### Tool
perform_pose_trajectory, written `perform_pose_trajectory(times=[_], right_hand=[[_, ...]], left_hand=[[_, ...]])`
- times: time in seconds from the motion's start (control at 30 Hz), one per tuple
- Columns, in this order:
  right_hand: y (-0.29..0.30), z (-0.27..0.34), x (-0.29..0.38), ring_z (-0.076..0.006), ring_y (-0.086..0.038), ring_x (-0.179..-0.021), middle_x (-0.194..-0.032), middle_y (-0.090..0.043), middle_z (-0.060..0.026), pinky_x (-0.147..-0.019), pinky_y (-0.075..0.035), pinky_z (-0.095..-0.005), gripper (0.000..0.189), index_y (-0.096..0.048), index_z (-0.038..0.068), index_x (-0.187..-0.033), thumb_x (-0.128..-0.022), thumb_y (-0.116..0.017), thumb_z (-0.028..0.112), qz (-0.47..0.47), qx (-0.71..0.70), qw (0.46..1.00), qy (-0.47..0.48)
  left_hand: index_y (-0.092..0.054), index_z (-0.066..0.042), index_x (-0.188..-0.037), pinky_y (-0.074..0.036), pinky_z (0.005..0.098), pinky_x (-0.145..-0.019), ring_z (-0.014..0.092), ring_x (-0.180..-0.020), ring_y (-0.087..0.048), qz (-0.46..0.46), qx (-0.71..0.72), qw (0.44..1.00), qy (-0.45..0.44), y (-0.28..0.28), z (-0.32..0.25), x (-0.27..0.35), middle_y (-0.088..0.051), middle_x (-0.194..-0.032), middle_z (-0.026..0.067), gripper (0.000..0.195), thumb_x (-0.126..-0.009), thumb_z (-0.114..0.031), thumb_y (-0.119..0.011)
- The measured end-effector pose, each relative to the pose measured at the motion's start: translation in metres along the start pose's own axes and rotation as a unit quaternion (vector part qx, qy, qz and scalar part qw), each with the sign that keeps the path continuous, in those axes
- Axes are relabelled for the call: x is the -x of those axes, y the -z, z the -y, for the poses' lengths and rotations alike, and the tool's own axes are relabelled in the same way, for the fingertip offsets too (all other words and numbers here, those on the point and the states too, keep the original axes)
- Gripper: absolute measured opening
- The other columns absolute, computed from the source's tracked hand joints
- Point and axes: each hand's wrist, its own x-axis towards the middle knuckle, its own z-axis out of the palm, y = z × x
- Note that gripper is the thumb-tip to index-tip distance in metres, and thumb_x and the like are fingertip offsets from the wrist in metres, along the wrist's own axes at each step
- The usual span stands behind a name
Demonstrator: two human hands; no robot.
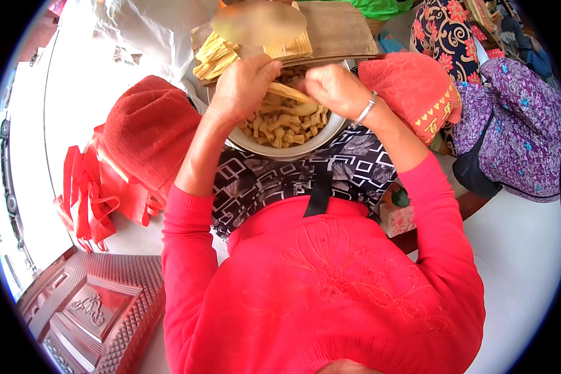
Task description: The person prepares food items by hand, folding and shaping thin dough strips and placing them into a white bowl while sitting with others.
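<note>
Both hands work above a pale round basin [280,153], pulling on a looped yellow strip [292,92] that looks like tofu skin. My left hand [243,86] grips one end between thumb and fingers. At the strip's other end is my right hand [339,91], slightly blurred, its fingers closed around it and a silver bangle on the wrist. Small knotted yellow pieces [285,133] fill the basin beneath. Just beyond lies a wooden board [341,28] across the basin's far side, bearing flat yellow strips [216,55] at the left and a stack [290,48] near its middle.
Red towels [152,117] [402,86] drape both knees beside the basin. Red fabric bags [93,191] hang at left, above an embossed door panel [93,308]. Clear plastic sheeting [140,37] lies upper left. A person in purple patterned clothing [519,131] sits close at right.
</note>
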Motion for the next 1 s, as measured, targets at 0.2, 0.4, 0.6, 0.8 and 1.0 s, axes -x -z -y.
perform_pose_trajectory(times=[0.2,0.4,0.6,0.8,1.0], right_hand=[[0.013,0.086,0.030,-0.0033,-0.043,-0.053,-0.060,-0.048,0.0049,-0.050,-0.035,-0.0211,0.024,-0.065,0.000,-0.117,-0.097,-0.054,0.010,0.085,-0.590,0.803,-0.010],[-0.008,0.053,0.006,-0.0097,-0.059,-0.066,-0.087,-0.070,0.0003,-0.064,-0.049,-0.0238,0.027,-0.065,0.004,-0.120,-0.094,-0.059,0.008,-0.286,-0.079,0.955,0.015],[-0.013,0.047,0.006,-0.0220,-0.069,-0.071,-0.085,-0.069,-0.0096,-0.061,-0.052,-0.0290,0.018,-0.070,0.010,-0.107,-0.090,-0.064,0.017,-0.262,0.105,0.959,-0.005],[-0.029,0.036,0.015,-0.0214,-0.065,-0.078,-0.086,-0.067,-0.0053,-0.067,-0.050,-0.0286,0.015,-0.068,0.003,-0.091,-0.092,-0.063,0.017,-0.188,0.066,0.979,-0.050],[-0.068,-0.001,0.033,-0.0121,-0.061,-0.091,-0.098,-0.065,0.0003,-0.075,-0.051,-0.0291,0.023,-0.066,0.006,-0.102,-0.099,-0.054,0.026,-0.053,-0.527,0.822,-0.210]], left_hand=[[-0.065,0.000,-0.091,-0.036,0.0227,-0.053,0.006,-0.059,-0.044,0.044,0.338,0.940,-0.026,-0.017,-0.032,0.024,-0.050,-0.063,-0.0033,0.041,-0.101,-0.036,-0.047],[-0.052,0.000,-0.124,-0.037,0.0210,-0.055,0.005,-0.061,-0.043,0.012,0.484,0.875,-0.012,-0.049,-0.060,0.036,-0.052,-0.075,-0.0043,0.038,-0.093,-0.019,-0.063],[-0.059,-0.002,-0.103,-0.041,0.0235,-0.056,0.006,-0.063,-0.047,0.077,0.439,0.893,0.061,-0.044,-0.018,0.036,-0.052,-0.074,-0.0033,0.018,-0.094,-0.017,-0.062],[-0.059,-0.006,-0.087,-0.049,0.0382,-0.064,0.030,-0.075,-0.062,-0.135,-0.188,0.962,-0.142,-0.041,-0.006,0.044,-0.063,-0.078,0.0063,0.007,-0.080,-0.010,-0.059],[-0.062,-0.005,-0.105,-0.051,0.0389,-0.074,0.028,-0.087,-0.062,-0.204,-0.162,0.938,-0.229,-0.063,0.010,0.054,-0.067,-0.091,0.0068,0.032,-0.073,-0.005,-0.062]])
